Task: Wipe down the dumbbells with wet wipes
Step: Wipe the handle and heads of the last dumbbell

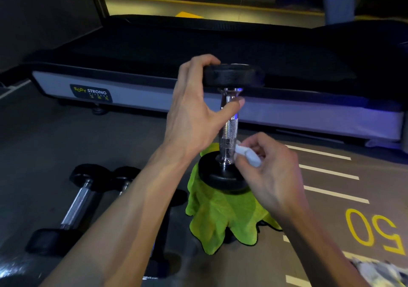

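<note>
A dumbbell (229,129) with black round heads and a chrome knurled handle stands upright on a green cloth (220,216) draped over something hidden. My left hand (194,110) grips the rim of its top head, thumb against the upper handle. My right hand (271,169) pinches a folded white wet wipe (247,154) against the lower end of the handle, just above the bottom head.
Two more dumbbells (77,202) lie on the grey floor at the left, one partly behind my left forearm. A treadmill (132,96) runs across the back. White lines and a yellow "50" (375,231) mark the floor at right. A white crumpled thing (375,271) lies at the bottom right.
</note>
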Tool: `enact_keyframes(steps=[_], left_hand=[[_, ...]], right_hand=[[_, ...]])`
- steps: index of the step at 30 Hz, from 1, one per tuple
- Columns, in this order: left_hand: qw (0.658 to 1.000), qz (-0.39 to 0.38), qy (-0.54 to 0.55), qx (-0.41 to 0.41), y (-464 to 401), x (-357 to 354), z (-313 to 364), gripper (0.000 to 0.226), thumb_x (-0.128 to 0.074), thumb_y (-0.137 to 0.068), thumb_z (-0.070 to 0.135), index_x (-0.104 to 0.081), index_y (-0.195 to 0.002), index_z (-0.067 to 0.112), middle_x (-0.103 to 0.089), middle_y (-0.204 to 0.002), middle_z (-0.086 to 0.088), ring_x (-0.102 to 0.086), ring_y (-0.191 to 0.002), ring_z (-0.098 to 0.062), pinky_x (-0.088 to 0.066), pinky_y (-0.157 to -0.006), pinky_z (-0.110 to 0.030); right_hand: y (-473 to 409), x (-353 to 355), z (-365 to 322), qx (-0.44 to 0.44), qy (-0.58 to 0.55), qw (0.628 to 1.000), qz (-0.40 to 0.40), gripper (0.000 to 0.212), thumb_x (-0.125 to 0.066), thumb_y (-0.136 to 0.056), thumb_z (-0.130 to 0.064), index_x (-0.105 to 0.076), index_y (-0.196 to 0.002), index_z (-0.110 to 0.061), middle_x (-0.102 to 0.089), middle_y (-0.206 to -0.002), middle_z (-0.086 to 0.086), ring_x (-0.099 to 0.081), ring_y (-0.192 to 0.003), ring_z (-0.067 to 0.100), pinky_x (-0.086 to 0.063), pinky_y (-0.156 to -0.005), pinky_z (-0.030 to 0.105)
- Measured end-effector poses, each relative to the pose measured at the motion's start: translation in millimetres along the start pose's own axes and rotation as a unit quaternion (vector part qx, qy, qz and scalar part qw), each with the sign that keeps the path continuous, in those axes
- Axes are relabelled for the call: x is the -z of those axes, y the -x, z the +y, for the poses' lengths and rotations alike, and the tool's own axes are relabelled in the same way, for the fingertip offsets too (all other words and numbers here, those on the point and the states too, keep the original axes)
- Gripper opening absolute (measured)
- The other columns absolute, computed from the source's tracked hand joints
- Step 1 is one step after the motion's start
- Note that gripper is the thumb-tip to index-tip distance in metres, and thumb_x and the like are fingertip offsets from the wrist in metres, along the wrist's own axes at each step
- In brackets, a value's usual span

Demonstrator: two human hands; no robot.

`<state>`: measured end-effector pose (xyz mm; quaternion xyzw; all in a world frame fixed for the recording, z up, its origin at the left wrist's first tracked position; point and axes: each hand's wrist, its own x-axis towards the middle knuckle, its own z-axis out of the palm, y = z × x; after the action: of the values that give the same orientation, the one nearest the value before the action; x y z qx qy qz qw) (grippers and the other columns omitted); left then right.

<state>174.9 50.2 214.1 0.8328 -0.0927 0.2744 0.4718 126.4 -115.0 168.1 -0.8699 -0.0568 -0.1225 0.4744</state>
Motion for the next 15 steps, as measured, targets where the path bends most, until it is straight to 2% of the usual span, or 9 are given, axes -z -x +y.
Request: enact_keyframes(steps=[2,6,8,10,12,15], left_hand=[[1.0,0.001,0.012,0.009,-0.2,-0.1,-0.6,0.068,-0.087,-0.081,0.038,-0.048,-0.135,0.029,-0.05,-0.13,0.011,-0.053,-0.116,0.001,-0.047,-0.088,-0.018],[1.0,-0.002,0.021,0.019,-2.5,1.4,-1.9,0.067,-0.087,-0.082,0.041,-0.047,-0.135,0.029,-0.055,-0.128,0.011,-0.055,-0.115,-0.001,-0.046,-0.083,-0.021],[1.0,-0.002,0.02,0.02,-3.0,2.2,-1.3,0.067,-0.087,-0.082,0.041,-0.047,-0.134,0.029,-0.057,-0.127,0.01,-0.056,-0.116,-0.002,-0.047,-0.083,-0.022],[1.0,-0.004,0.016,0.016,-2.8,2.2,0.3,0.067,-0.086,-0.082,0.041,-0.046,-0.134,0.03,-0.058,-0.127,0.01,-0.057,-0.115,-0.003,-0.047,-0.082,-0.022],[1.0,-0.008,0.015,0.013,-1.0,1.5,2.4,0.066,-0.086,-0.082,0.041,-0.045,-0.133,0.031,-0.058,-0.127,0.011,-0.058,-0.115,-0.003,-0.047,-0.08,-0.022],[0.999,-0.013,0.027,0.012,0.1,-0.1,3.7,0.064,-0.086,-0.082,0.038,-0.046,-0.131,0.031,-0.059,-0.125,0.01,-0.059,-0.112,-0.003,-0.045,-0.076,-0.019]], right_hand=[[6.5,2.3,0.0,0.005,-0.04,0.999,-0.023,0.012,-0.078,-0.086,-0.018,-0.07,-0.085,-0.027,-0.072,-0.091,-0.017,-0.067,-0.089,0.001,-0.05,-0.076,0.02],[15.4,7.8,0.8,0.033,-0.072,0.993,-0.092,0.012,-0.075,-0.09,-0.018,-0.078,-0.091,-0.029,-0.068,-0.107,-0.018,-0.065,-0.108,0.0,-0.046,-0.089,0.015],[14.3,11.4,-2.1,0.048,-0.05,0.992,-0.109,0.012,-0.075,-0.09,-0.022,-0.079,-0.093,-0.033,-0.067,-0.106,-0.018,-0.064,-0.105,-0.002,-0.042,-0.084,0.008],[8.6,11.0,-5.2,0.065,-0.021,0.992,-0.105,0.014,-0.078,-0.087,-0.021,-0.08,-0.089,-0.035,-0.066,-0.098,-0.016,-0.064,-0.094,-0.001,-0.041,-0.075,0.007],[0.6,5.7,-7.9,0.073,0.007,0.992,-0.102,0.019,-0.08,-0.083,-0.016,-0.079,-0.082,-0.035,-0.066,-0.086,-0.011,-0.063,-0.082,0.004,-0.043,-0.067,0.013],[-3.7,-3.5,-8.8,0.118,0.056,0.989,-0.071,0.017,-0.08,-0.083,-0.016,-0.08,-0.085,-0.033,-0.066,-0.083,-0.011,-0.062,-0.077,0.006,-0.048,-0.069,0.025]])
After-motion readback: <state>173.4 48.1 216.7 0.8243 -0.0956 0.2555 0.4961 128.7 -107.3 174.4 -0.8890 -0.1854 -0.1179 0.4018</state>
